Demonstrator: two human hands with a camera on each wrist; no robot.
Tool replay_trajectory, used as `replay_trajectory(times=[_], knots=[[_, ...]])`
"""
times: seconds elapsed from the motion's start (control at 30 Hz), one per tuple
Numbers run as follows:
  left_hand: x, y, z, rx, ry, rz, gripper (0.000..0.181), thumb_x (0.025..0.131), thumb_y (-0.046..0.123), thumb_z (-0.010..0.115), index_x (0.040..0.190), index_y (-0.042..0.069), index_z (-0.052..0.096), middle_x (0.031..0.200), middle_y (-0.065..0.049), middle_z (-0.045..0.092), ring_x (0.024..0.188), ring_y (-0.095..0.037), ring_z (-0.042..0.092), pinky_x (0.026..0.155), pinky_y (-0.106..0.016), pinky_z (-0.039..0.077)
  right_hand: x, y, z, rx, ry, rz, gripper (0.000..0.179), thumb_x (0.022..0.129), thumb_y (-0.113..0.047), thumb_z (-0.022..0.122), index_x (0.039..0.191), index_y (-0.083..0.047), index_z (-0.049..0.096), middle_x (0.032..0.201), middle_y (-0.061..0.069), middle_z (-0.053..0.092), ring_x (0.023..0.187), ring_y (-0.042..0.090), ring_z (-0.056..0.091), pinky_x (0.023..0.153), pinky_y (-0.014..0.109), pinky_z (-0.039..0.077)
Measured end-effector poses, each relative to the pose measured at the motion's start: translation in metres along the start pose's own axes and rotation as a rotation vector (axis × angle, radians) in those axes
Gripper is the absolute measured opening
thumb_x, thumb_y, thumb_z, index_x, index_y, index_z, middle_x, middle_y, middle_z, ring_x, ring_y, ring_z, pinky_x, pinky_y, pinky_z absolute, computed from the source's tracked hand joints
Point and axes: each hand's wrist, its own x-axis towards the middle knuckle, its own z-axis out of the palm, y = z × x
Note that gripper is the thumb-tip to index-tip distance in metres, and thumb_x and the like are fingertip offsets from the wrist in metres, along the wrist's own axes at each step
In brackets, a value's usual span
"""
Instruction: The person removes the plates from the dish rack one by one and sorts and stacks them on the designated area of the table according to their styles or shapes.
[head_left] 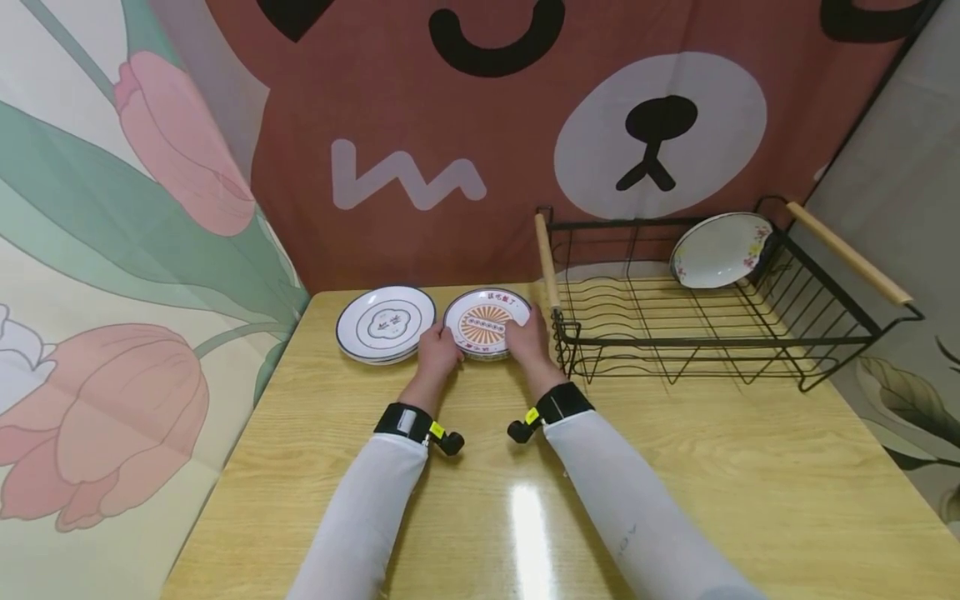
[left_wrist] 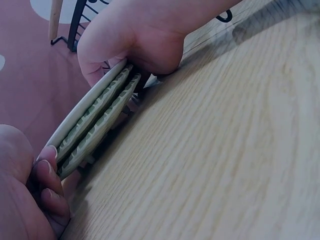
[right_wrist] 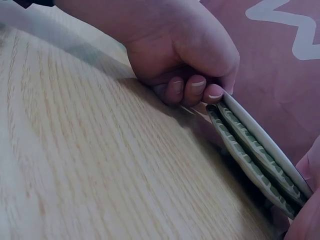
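Note:
Both hands hold a small stack of plates from opposite sides. On top is a white plate with an orange sunburst and red characters. Below it, ridged green-and-white plate edges show in the left wrist view. My left hand grips the left side, its thumb at the rim and fingers curled under the edge. At the right side, my right hand has its thumb over the rim of the top plate. The stack sits low over the wooden table, with a dark gap beneath its edge in the right wrist view.
Left of my left hand lies another stack topped by a blue-rimmed white plate. Close to my right hand stands a black wire dish rack with wooden handles. A floral white dish leans in its back right part. A printed cloth hangs behind.

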Motion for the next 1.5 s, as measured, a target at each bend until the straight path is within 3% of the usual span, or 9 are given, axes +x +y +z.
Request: replay_trajectory(times=[0.33,0.6,0.73,0.9,1.07,1.27,1.37,1.5], knots=[[0.0,0.0,0.001,-0.009,0.012,0.008,0.047,0.11,0.025,0.039,0.153,0.01,0.049,0.069,-0.007,0.062,0.053,-0.015,0.056,0.048,-0.026,0.045,-0.003,-0.002,0.0,0.014,0.015,-0.001,0.084,0.094,-0.028,0.056,0.165,-0.01,0.016,0.17,0.017,0.024,0.156,0.035,0.026,0.129,0.043,0.021],[-0.009,0.001,-0.002,-0.03,0.0,0.011,0.05,0.11,0.028,0.039,0.156,0.008,0.043,0.064,-0.005,0.061,0.052,-0.014,0.057,0.049,-0.026,0.047,-0.008,0.002,-0.003,0.063,-0.035,0.031,0.087,0.096,-0.029,0.056,0.167,-0.018,0.008,0.174,0.011,0.015,0.159,0.034,0.019,0.128,0.048,0.022],[-0.016,0.001,-0.004,-0.073,-0.023,0.006,0.057,0.109,0.029,0.045,0.161,0.009,0.034,0.066,-0.004,0.063,0.053,-0.014,0.057,0.05,-0.026,0.049,-0.019,-0.001,-0.008,0.104,-0.084,0.017,0.09,0.098,-0.029,0.058,0.167,-0.018,0.002,0.175,0.011,0.008,0.161,0.032,0.014,0.13,0.048,0.019],[-0.027,0.0,-0.008,-0.147,-0.049,0.014,0.064,0.105,0.025,0.051,0.163,0.013,0.027,0.068,-0.003,0.063,0.055,-0.014,0.06,0.052,-0.027,0.052,-0.05,-0.011,-0.025,0.094,-0.21,-0.033,0.094,0.098,-0.028,0.06,0.167,-0.015,-0.003,0.175,0.013,0.005,0.161,0.035,0.011,0.13,0.049,0.015],[-0.047,0.008,-0.012,-0.195,-0.073,0.058,0.061,0.104,0.022,0.053,0.162,0.016,0.033,0.071,-0.003,0.066,0.056,-0.012,0.06,0.055,-0.027,0.052,-0.09,-0.036,-0.063,0.013,-0.362,-0.142,0.09,0.098,-0.033,0.062,0.167,-0.017,0.007,0.174,0.013,0.01,0.161,0.036,0.011,0.129,0.054,0.013],[-0.074,0.034,-0.011,-0.289,-0.133,0.147,0.057,0.104,0.017,0.052,0.159,0.015,0.038,0.085,-0.014,0.072,0.058,-0.012,0.063,0.051,-0.023,0.046,-0.129,-0.078,-0.124,0.081,-0.549,-0.391,0.073,0.102,-0.022,0.061,0.164,-0.012,0.024,0.171,0.01,0.025,0.161,0.032,0.016,0.129,0.055,0.015],[-0.086,0.047,-0.008,-0.329,-0.154,0.176,0.059,0.101,0.013,0.053,0.158,0.015,0.041,0.085,-0.011,0.074,0.061,-0.014,0.065,0.049,-0.023,0.043,-0.133,-0.096,-0.152,0.087,-0.564,-0.484,0.066,0.104,-0.017,0.058,0.163,-0.012,0.029,0.167,0.01,0.035,0.158,0.031,0.028,0.127,0.053,0.024],[-0.099,0.056,-0.005,-0.345,-0.163,0.19,0.059,0.098,0.011,0.054,0.155,0.017,0.045,0.08,0.0,0.073,0.065,-0.015,0.067,0.05,-0.023,0.044,-0.126,-0.121,-0.188,0.044,-0.492,-0.565,0.055,0.105,-0.014,0.055,0.158,-0.012,0.04,0.157,0.012,0.051,0.142,0.021,0.052,0.115,0.033,0.045]])
